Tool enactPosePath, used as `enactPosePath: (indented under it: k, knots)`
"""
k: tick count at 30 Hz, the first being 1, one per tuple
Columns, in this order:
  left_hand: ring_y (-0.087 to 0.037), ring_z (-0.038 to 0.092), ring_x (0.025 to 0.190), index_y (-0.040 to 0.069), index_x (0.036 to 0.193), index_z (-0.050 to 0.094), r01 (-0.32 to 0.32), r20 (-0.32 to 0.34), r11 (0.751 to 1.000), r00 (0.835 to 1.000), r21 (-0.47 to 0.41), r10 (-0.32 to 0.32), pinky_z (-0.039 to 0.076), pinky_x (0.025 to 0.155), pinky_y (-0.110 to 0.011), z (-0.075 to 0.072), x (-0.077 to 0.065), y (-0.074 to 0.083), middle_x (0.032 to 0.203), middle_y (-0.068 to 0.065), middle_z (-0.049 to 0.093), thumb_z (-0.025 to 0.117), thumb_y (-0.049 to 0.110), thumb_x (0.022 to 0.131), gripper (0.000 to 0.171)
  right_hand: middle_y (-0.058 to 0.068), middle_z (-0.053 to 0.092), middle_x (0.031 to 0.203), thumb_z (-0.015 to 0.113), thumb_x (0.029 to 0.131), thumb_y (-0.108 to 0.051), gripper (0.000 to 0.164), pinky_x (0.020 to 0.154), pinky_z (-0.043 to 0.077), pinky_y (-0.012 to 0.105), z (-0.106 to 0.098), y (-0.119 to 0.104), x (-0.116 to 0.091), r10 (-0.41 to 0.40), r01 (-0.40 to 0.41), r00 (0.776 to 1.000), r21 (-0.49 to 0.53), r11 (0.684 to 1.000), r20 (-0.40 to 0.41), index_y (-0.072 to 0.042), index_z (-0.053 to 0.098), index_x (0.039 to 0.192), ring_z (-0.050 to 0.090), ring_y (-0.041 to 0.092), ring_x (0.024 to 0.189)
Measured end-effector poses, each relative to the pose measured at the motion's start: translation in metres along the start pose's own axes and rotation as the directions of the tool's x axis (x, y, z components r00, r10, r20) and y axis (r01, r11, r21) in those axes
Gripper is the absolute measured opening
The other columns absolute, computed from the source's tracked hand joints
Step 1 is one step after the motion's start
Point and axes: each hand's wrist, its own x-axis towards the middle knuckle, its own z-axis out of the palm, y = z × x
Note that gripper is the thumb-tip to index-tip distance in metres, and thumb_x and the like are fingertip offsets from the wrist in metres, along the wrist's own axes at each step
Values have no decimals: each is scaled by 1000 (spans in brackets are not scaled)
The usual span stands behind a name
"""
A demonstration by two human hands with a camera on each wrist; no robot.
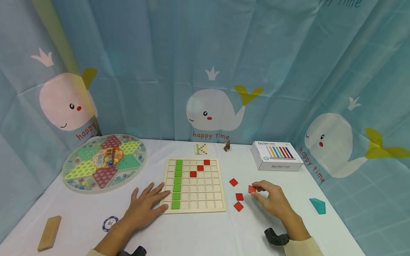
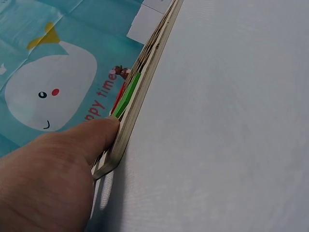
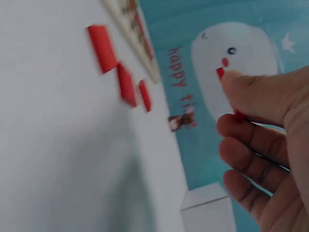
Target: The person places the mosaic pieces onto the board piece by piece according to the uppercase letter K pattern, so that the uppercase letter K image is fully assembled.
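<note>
My right hand pinches a red square tile between thumb and fingers, right of the wooden grid board. Three loose red tiles, among them a tilted tile, lie on the table between that hand and the board. My left hand rests with spread fingers along the board's left edge; its thumb touches the near left corner in the left wrist view. A column of green tiles fills one column of the grid. Three red tiles, the lowest one leftmost, form a diagonal near the board's far side.
Behind the board lie a small pattern card and a brown figurine. A white box stands far right, a teal piece nearer. Leftward are a round star-patterned game board, a poker chip and a wooden block.
</note>
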Motion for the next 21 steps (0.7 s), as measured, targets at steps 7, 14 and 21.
enactPosePath:
  k: [7, 14, 21]
  knots:
    - [-39, 27, 138, 22, 128, 65, 4, 1, 1000, 1000, 2, -4, 1, 102, -70, -1, 0, 0, 147, -2, 44, 67, 48, 87, 49, -11, 67, 95, 83, 76, -9, 33, 75, 54, 30, -5, -18, 17, -90, 93, 993, 35, 995, -76, -7, 71, 107, 63, 9, 85]
    - [-39, 27, 138, 22, 128, 65, -3, -7, 1000, 1000, 7, 3, 2, 102, -70, -2, 0, 0, 147, -2, 44, 68, 47, 86, 49, -9, 66, 99, 80, 79, -8, 31, 75, 54, 32, -4, -41, 36, -113, 123, 990, 128, 984, -79, -7, 70, 108, 61, 14, 88]
    - [-39, 27, 138, 23, 128, 65, -1, 0, 1000, 1000, -12, 1, 0, 103, -70, -1, 0, 0, 147, -2, 44, 68, 48, 87, 48, -6, 64, 102, 78, 80, -5, 30, 74, 52, 32, 5, -60, 55, -181, 191, 981, 190, 963, -71, -8, 70, 109, 58, 13, 90]
